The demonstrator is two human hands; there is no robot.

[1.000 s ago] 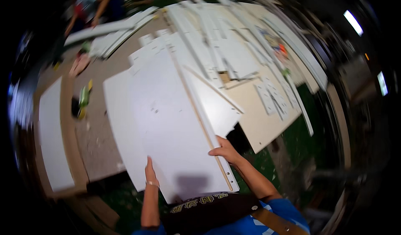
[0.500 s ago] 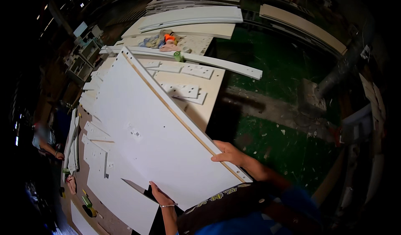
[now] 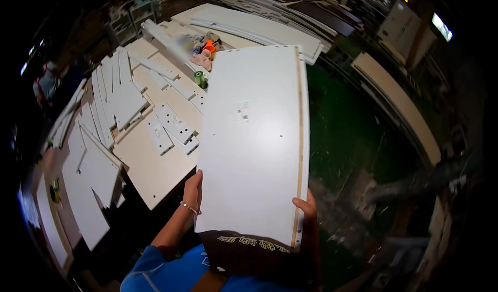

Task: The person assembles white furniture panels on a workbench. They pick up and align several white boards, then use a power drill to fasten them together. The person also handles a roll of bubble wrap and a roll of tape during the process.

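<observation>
A large white board (image 3: 249, 162) is held up in front of my body, its near end close to my apron. A tan strip runs along its right side, with small holes near the corners and a small label on its face. My left hand (image 3: 192, 192), with a bracelet at the wrist, grips the board's left edge; most of its fingers are behind it. On the opposite edge, my right hand (image 3: 306, 207) has its thumb on the top face by the tan strip, and the other fingers are hidden underneath.
On my left, a pale worktable (image 3: 155, 172) bears several white cut pieces (image 3: 174, 125), a green tape roll (image 3: 200, 79) and cloths or gloves (image 3: 203, 58). Stacked panels (image 3: 259, 30) lie beyond. At right are a green floor (image 3: 332, 120) and a long board stack (image 3: 399, 105). Another person (image 3: 47, 82) is far left.
The board has swung clockwise, from slanting far left to pointing nearly straight ahead. My left hand has moved up onto its left edge; my right hand still holds the right edge.
</observation>
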